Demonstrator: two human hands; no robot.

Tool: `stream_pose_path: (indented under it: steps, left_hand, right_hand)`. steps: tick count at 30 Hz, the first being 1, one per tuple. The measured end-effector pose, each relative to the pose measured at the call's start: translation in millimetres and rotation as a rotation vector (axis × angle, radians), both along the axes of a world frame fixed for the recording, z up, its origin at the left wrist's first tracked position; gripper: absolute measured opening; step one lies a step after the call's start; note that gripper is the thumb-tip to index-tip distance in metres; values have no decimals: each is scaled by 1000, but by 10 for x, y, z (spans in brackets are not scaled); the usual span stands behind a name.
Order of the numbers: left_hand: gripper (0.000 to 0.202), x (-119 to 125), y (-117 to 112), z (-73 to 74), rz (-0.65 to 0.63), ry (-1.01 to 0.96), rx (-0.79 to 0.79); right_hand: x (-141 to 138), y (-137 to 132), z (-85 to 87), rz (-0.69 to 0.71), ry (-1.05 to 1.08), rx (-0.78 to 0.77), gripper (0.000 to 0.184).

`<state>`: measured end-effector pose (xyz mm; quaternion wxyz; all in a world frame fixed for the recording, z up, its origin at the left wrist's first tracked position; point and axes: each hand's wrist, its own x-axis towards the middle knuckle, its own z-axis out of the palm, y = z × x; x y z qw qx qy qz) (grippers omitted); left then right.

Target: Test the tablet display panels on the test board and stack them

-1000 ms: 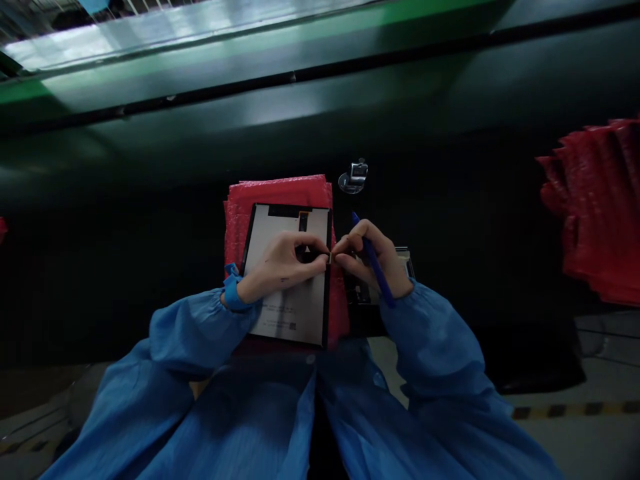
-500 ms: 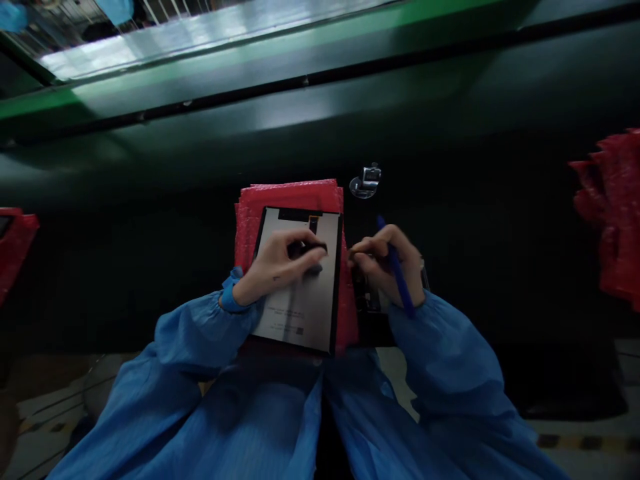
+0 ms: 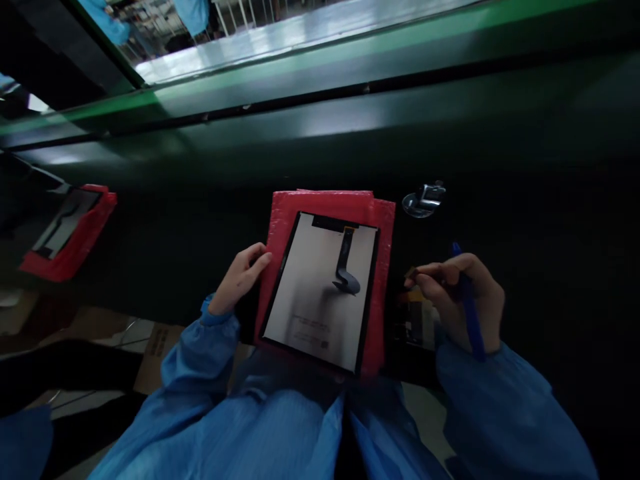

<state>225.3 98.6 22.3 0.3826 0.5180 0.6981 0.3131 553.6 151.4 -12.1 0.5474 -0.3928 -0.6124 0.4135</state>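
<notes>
A tablet display panel (image 3: 315, 287) lies back side up on a stack of red bubble-wrap bags (image 3: 383, 267). From its top edge runs a dark flex cable (image 3: 344, 257), whose free end curls up off the panel. My left hand (image 3: 240, 279) is at the left edge of the stack, fingers loosely bent, thumb and index tips against the red wrap, with nothing visible in them. My right hand (image 3: 463, 293) is closed to the right of the panel. A blue pen (image 3: 470, 310) lies through its fingers, while thumb and index pinch a small brownish-gold piece (image 3: 411, 274).
A metal tally counter (image 3: 430, 195) on a clear round base stands behind my right hand. Below that hand lies a dark item with yellow and pale parts (image 3: 417, 320). Another panel in red wrap (image 3: 75, 230) is at left. A green ledge (image 3: 320, 80) runs along the back.
My left hand has left the flex cable and moved to the left edge of the stack, uncovering the panel. My right hand still holds the pen and small piece. The view has shifted left.
</notes>
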Motion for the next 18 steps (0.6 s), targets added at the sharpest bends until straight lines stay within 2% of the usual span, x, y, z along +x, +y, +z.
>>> stream_pose_path:
  steps: [2, 3, 8, 11, 15, 16, 18]
  left_hand:
    - [38, -244, -134, -37, 180, -150, -93]
    - [42, -398, -208, -57, 259, -164, -126]
    - [48, -1193, -473, -153, 431, 63, -162]
    - [42, -1494, -507, -138, 515, 218, -132]
    - [28, -1574, -586, 8, 668, 545, -5]
    - [25, -1536, -625, 46, 675, 637, -1]
    - [25, -1406, -708, 95, 587, 761, -75]
  right_hand:
    - [6, 10, -14, -24, -14, -9, 32]
    - [5, 16, -17, -38, -19, -18, 32]
    - [-23, 47, -1, -117, -44, -52, 37]
    - [-25, 76, -15, -163, -56, -68, 43]
    - [9, 86, -97, -236, -75, -134, 47]
    - [23, 80, -123, -250, -70, -160, 46]
    - [56, 65, -178, -279, -35, -227, 43]
